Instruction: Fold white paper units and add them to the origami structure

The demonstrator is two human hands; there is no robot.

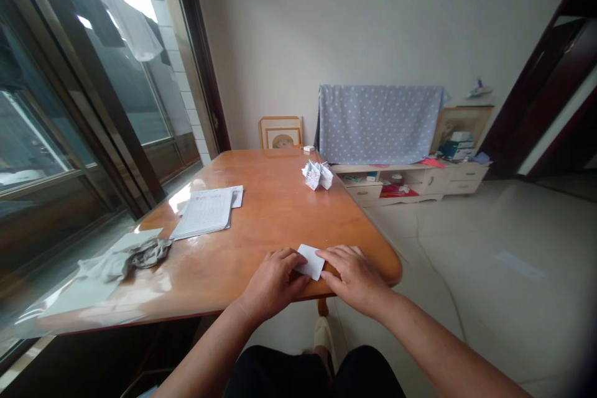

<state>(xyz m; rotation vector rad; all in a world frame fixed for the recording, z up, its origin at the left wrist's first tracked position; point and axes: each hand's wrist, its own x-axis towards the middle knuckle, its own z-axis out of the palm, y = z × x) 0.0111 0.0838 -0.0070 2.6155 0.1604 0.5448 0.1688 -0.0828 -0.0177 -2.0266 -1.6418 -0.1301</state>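
Observation:
A small white square of paper point(310, 262) lies near the front edge of the wooden table point(275, 211), turned so that a corner points away from me. My left hand point(276, 277) holds its left side, fingers bent over the edge and thumb nearer to me. On the opposite side, my right hand point(355, 275) pinches the paper with thumb and fingertips. Farther back on the tabletop stand folded paper pieces point(318, 175) with pointed, spiky shapes.
A stack of printed sheets point(204, 212) lies to the left on the table. Nearer me on that side is a crumpled grey cloth point(125, 259). A small white object point(308, 148) sits at the far edge. Beyond stands a low white cabinet point(420, 181) beside a polka-dot cloth cover point(380, 124).

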